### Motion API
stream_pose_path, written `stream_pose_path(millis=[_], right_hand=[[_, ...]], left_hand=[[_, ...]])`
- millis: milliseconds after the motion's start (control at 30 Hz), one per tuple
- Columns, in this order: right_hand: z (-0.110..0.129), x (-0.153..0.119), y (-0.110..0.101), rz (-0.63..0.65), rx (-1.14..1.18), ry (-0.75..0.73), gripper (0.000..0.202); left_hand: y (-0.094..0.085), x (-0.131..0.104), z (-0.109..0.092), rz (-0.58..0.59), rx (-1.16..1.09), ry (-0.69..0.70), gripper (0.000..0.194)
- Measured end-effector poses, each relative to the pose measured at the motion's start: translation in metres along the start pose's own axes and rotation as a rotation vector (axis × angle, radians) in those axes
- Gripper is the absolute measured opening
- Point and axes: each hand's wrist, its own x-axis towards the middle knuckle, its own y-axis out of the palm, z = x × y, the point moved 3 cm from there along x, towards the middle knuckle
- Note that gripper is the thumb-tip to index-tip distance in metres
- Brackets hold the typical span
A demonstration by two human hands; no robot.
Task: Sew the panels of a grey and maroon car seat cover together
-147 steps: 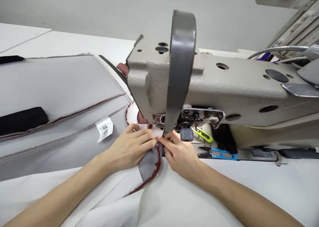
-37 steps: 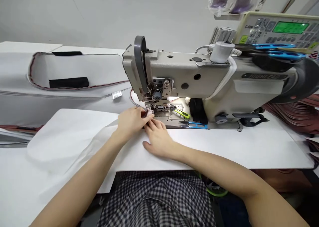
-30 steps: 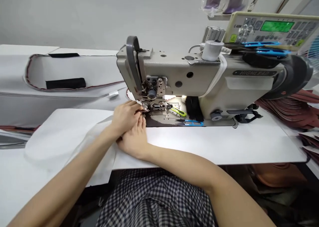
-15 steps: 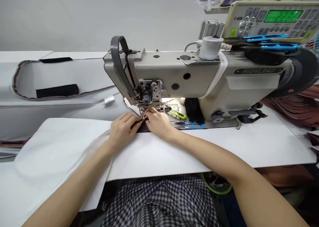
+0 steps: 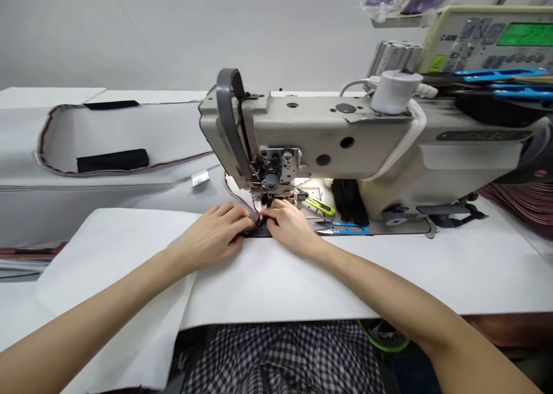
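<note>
A large light-grey fabric piece (image 5: pixel 181 189) with dark red binding along its edges lies left of the sewing machine (image 5: pixel 322 137) and runs under its needle area. Left of the presser foot, my left hand (image 5: pixel 216 235) is closed, fingers bent over the bound fabric edge. My right hand (image 5: pixel 290 224) is closed at the front of the foot, thumb and fingers pinching the same edge. The fingers hide most of the stitching spot. Black strips (image 5: pixel 113 160) are on the fabric, and a small white label (image 5: pixel 200 179) sticks out of its seam.
Blue thread snips (image 5: pixel 345 228) and a yellow-green cutter (image 5: pixel 319 204) lie on the machine bed beside a black strip (image 5: pixel 349 201). A white thread spool (image 5: pixel 395 92) stands on top. The control box (image 5: pixel 496 40) is at upper right, with stacked maroon pieces (image 5: pixel 525 204) below.
The view has shifted left, so the machine appears further right. My left hand has flattened somewhat and sits slightly apart from the right, which stays by the presser foot.
</note>
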Motion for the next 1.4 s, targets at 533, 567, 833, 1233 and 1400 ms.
stream_pose_path(millis=[533,567,833,1233,1400], right_hand=[[0.001,-0.01,0.01,-0.087,0.018,-0.141,0.04],[0.001,-0.01,0.01,-0.093,0.017,-0.148,0.04],[0.003,-0.012,0.008,-0.098,-0.045,-0.164,0.039],[-0.008,-0.001,0.012,-0.104,-0.057,-0.067,0.04],[-0.007,0.002,0.006,-0.066,-0.036,0.018,0.037]], left_hand=[[0.023,0.012,0.018,-0.128,-0.19,-0.061,0.02],[0.023,0.013,0.017,-0.139,-0.181,-0.063,0.019],[0.022,0.011,0.015,-0.178,-0.117,-0.126,0.024],[0.025,0.023,0.028,-0.215,-0.091,-0.095,0.018],[0.022,0.01,0.014,-0.19,0.031,-0.256,0.037]])
